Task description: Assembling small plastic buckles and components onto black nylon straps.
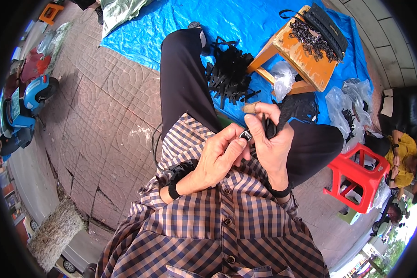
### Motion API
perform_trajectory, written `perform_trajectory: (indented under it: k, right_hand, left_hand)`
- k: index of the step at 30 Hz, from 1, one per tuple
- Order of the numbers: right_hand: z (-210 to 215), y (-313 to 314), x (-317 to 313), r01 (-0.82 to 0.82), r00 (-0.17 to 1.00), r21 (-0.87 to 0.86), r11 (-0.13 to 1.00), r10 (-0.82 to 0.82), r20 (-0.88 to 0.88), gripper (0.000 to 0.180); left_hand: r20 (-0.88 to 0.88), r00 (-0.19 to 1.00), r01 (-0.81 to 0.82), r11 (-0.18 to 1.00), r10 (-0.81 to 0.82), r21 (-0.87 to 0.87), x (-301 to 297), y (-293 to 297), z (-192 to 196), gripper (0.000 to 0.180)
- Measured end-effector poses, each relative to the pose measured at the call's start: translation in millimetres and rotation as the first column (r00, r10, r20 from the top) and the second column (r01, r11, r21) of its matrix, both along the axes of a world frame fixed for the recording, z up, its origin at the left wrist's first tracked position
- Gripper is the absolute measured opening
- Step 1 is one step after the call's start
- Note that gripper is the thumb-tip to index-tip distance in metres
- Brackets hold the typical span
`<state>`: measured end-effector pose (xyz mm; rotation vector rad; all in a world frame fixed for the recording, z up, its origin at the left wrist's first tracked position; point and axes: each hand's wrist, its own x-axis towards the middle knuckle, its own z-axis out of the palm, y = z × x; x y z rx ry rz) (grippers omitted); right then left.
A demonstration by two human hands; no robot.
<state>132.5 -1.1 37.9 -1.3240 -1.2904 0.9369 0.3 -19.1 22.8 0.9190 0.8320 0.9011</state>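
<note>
In front of my lap my left hand (223, 154) pinches a small black buckle-like piece (246, 135) with a pale mark, between thumb and forefinger. My right hand (272, 139) is closed around a black strap (269, 127), right beside that piece. A tan cover (249, 108) wraps one fingertip of the right hand. How strap and small piece are joined is hidden by the fingers. Beyond the hands, a heap of black straps (229, 72) lies on the blue tarp (143, 41). More black straps (299, 107) hang behind my right hand.
A wooden stool (285, 44) at the far right bears a pile of small dark pieces (310, 39) and a black pouch (326, 30). Clear plastic bags (350, 104) and a red plastic stool (370, 173) stand right. Another person in yellow (405, 150) sits beyond. A blue scooter (28, 109) is left.
</note>
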Motion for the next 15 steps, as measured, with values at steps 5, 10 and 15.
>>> perform_trajectory:
  k: [5,10,15]
  right_hand:
    - [-28.1,9.9,14.5,0.133,0.962,-0.198,0.971,-0.175,-0.211,0.014]
    - [-41.6,9.0,46.1,0.066,0.639,-0.376,0.924,-0.329,-0.695,0.012]
    - [-57.3,12.1,52.5,-0.034,0.446,-0.421,0.906,-0.363,-0.818,0.011]
  left_hand:
    - [-0.117,0.993,0.015,0.993,-0.029,-0.117,6.5,23.5,-18.2,0.023]
    - [-0.1,0.993,-0.075,0.98,0.057,-0.183,27.0,72.3,-58.3,0.021]
    - [-0.499,0.833,-0.057,0.935,0.238,0.351,32.0,109.2,-73.1,0.053]
